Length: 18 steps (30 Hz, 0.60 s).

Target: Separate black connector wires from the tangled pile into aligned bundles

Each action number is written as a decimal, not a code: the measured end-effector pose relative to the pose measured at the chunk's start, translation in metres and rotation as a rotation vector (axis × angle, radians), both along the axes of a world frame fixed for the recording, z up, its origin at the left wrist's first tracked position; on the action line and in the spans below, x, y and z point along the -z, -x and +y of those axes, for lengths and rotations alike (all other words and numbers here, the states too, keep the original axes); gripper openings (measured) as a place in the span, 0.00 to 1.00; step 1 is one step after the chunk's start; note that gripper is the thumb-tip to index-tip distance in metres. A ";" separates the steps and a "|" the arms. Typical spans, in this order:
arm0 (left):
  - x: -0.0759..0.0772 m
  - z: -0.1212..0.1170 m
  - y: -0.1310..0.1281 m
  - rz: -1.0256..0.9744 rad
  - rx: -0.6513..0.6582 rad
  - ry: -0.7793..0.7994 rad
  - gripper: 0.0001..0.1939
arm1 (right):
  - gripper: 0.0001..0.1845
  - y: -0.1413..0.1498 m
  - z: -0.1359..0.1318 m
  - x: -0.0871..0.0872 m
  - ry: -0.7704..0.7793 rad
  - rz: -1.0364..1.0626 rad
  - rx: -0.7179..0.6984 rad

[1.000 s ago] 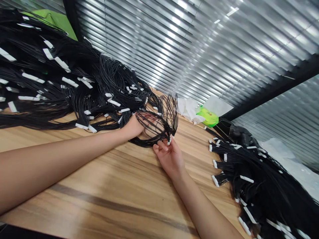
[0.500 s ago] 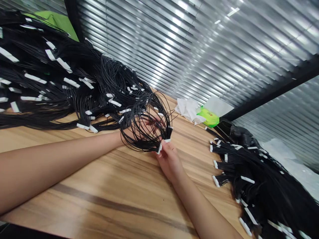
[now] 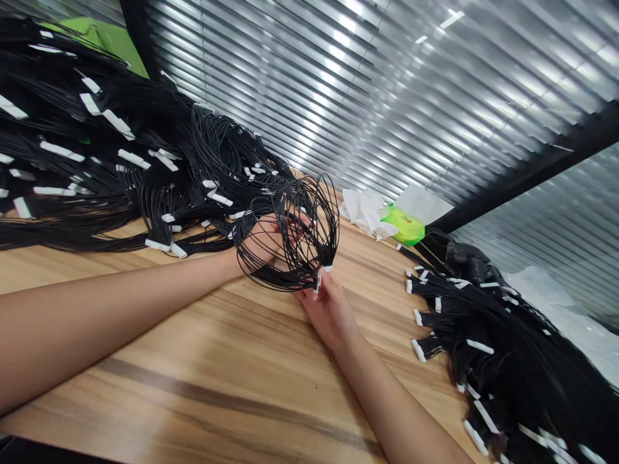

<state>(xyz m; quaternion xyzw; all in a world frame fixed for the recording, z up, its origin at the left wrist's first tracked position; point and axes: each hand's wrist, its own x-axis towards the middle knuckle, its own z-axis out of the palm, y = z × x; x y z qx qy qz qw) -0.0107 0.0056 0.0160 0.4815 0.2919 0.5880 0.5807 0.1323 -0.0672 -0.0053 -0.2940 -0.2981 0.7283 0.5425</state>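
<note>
Black wire loops (image 3: 290,241) ending in white connectors (image 3: 317,281), pinched by narrow fingers of the right hand (image 3: 329,314); left hand (image 3: 261,245) amid the loops, grip unclear, above the tabletop (image 3: 193,335).

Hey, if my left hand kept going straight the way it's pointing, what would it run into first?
Your left hand would meet the loop of black wires first, since it sits inside that loop. Beyond it, the line seems to lead to the crumpled white paper, though depth is unclear.

The slim, smooth left forearm (image 3: 111,322) and right forearm (image 3: 401,403) are bare, tapering to a bare, slender left hand (image 3: 261,245) and right hand (image 3: 329,316).
</note>
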 end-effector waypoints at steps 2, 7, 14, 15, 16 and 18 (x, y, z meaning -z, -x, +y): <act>0.001 0.000 0.002 0.052 -0.012 -0.047 0.05 | 0.15 0.000 -0.001 -0.001 0.007 -0.035 0.002; 0.002 0.000 0.007 0.113 0.011 -0.111 0.05 | 0.15 0.000 -0.001 -0.001 -0.001 -0.058 0.001; 0.002 -0.006 0.007 0.190 -0.135 -0.191 0.08 | 0.13 0.000 0.002 0.002 0.006 0.005 0.020; 0.001 -0.006 0.008 0.198 -0.091 -0.192 0.08 | 0.13 -0.001 0.002 0.002 0.011 0.006 0.023; 0.000 -0.006 0.008 0.204 -0.035 -0.183 0.08 | 0.13 -0.001 0.002 0.002 0.014 0.002 0.023; -0.002 -0.004 0.009 0.208 0.001 -0.119 0.07 | 0.13 0.000 0.001 0.001 0.014 -0.016 0.023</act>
